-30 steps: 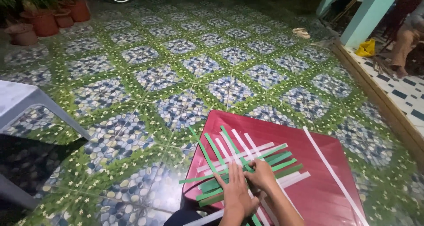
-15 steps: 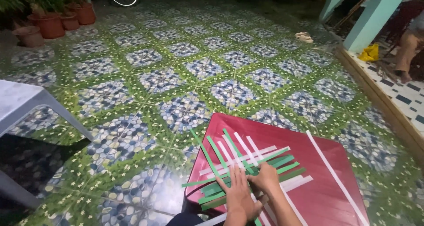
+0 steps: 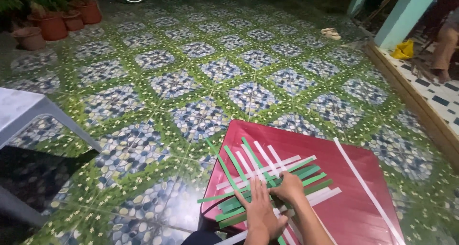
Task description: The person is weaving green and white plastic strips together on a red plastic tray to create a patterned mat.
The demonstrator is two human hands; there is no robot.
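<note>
Both hands lay flat on the woven green and white strips (image 3: 267,178) on the red counter (image 3: 354,211): left hand (image 3: 260,209) pressing the near edge, right hand (image 3: 288,187) just beside it, neither grip closed on a strip. Versus the earlier frame, the hands sat closer together and the mat looked tighter, so weaving seemed underway. One loose white strip (image 3: 368,192) lay apart at right.

Red table (image 3: 354,211) is sitting under both hands, carrying woven green and white strips (image 3: 267,178) beneath the fingers; one loose white strip (image 3: 368,192) is lying right of the hands.
</note>
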